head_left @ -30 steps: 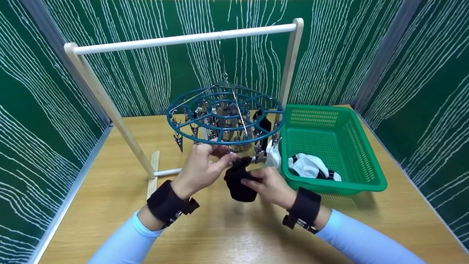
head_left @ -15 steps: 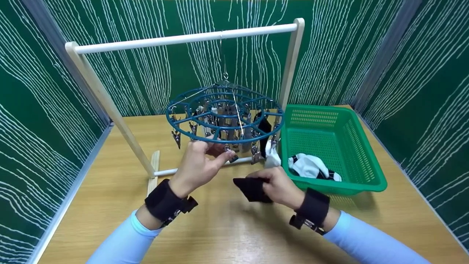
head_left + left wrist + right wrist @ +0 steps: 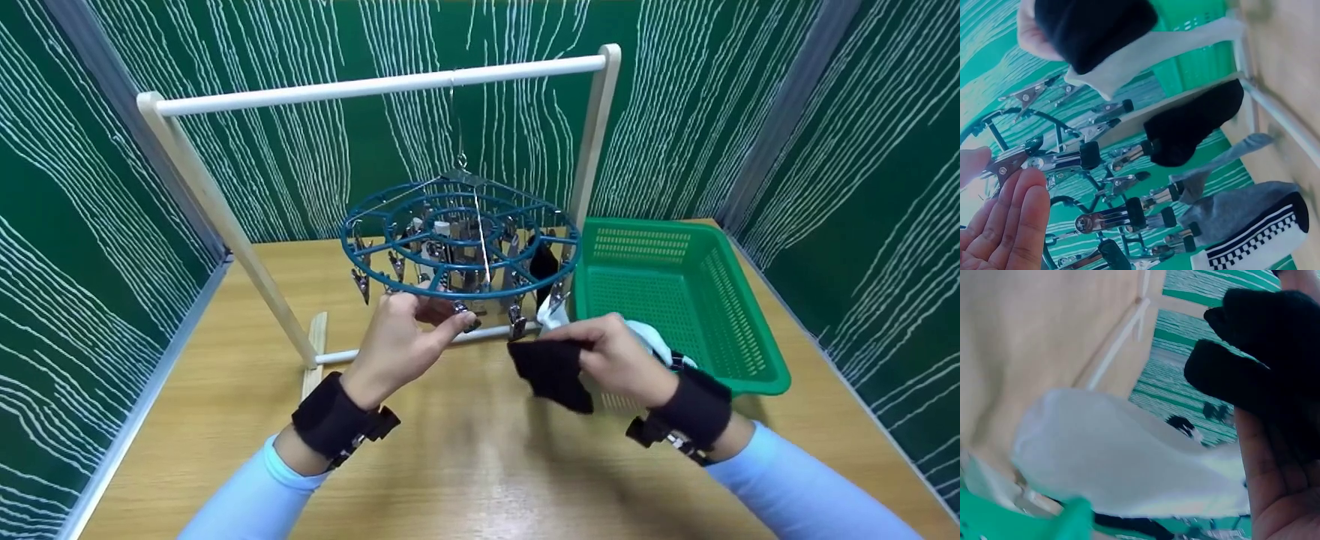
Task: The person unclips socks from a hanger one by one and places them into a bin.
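My left hand (image 3: 401, 337) pinches a metal clip (image 3: 1009, 163) at the near rim of the round blue hanger (image 3: 450, 292). No cloth shows in that clip. My right hand (image 3: 622, 356) holds a black sock (image 3: 551, 371) by its upper edge, in front of the basket's left side and apart from the clip. In the right wrist view the black sock (image 3: 1247, 377) lies over the fingers, close to a hanging white sock (image 3: 1112, 450). Black, grey and checkered socks (image 3: 1264, 230) hang from other clips in the left wrist view.
A wooden stand with a white bar (image 3: 375, 88) carries the hanger by a hook. To the right, a green basket (image 3: 750, 330) holds a white and black sock, partly hidden by my right hand. Several clips (image 3: 361, 285) dangle around the hanger's rim.
The black sock has come away from the clip, downward and to the right, in my right hand. My left hand stays at the clip. The hanger has shifted slightly.
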Action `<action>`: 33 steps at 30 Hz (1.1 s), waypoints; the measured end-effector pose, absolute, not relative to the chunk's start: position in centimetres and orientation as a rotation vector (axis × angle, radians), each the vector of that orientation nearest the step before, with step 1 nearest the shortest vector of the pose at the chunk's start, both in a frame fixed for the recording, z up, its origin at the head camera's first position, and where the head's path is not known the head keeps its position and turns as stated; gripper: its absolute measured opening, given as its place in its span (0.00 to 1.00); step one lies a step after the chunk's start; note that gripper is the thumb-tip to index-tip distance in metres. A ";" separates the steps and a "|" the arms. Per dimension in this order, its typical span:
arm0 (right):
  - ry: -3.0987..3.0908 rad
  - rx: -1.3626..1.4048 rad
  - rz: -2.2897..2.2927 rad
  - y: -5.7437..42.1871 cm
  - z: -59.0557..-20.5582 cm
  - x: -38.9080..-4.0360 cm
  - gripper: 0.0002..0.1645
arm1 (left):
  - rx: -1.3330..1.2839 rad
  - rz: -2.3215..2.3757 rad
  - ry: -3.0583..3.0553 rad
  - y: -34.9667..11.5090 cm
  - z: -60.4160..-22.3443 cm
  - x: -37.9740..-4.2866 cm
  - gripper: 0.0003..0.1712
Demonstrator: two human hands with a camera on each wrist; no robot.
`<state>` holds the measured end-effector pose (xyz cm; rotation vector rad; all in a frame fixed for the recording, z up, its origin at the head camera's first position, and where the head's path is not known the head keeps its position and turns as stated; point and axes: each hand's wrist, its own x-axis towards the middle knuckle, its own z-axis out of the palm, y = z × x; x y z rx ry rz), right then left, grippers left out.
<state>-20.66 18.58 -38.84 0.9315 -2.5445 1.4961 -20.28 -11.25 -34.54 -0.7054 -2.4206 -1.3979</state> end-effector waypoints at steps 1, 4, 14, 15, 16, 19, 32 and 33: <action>-2.521 0.948 1.485 18.9 -38.5 -20.8 0.17 | -0.705 -1.398 -2.421 -11.3 -34.5 -20.3 0.07; -2.445 1.004 1.490 19.8 -37.3 -21.2 0.16 | -0.704 -1.390 -2.422 -11.3 -34.5 -20.3 0.08; -2.416 0.964 1.471 24.0 -32.7 -23.1 0.20 | -0.657 -1.389 -2.428 -11.6 -34.4 -20.3 0.08; -2.418 0.938 1.462 24.4 -32.4 -23.4 0.18 | -0.655 -1.393 -2.428 -11.7 -34.4 -20.3 0.08; -2.419 0.909 1.460 24.9 -32.1 -23.7 0.17 | -0.653 -1.396 -2.430 -11.7 -34.5 -20.3 0.08; -2.448 0.807 1.415 26.3 -31.4 -24.7 0.14 | -0.641 -1.415 -2.429 -11.7 -34.6 -20.4 0.09; -2.719 0.350 1.014 31.4 -32.4 -30.0 0.24 | -0.641 -1.406 -2.420 -11.8 -34.6 -20.3 0.10; -2.743 0.336 0.983 31.5 -32.7 -30.4 0.25 | -0.644 -1.402 -2.419 -11.8 -34.7 -20.3 0.10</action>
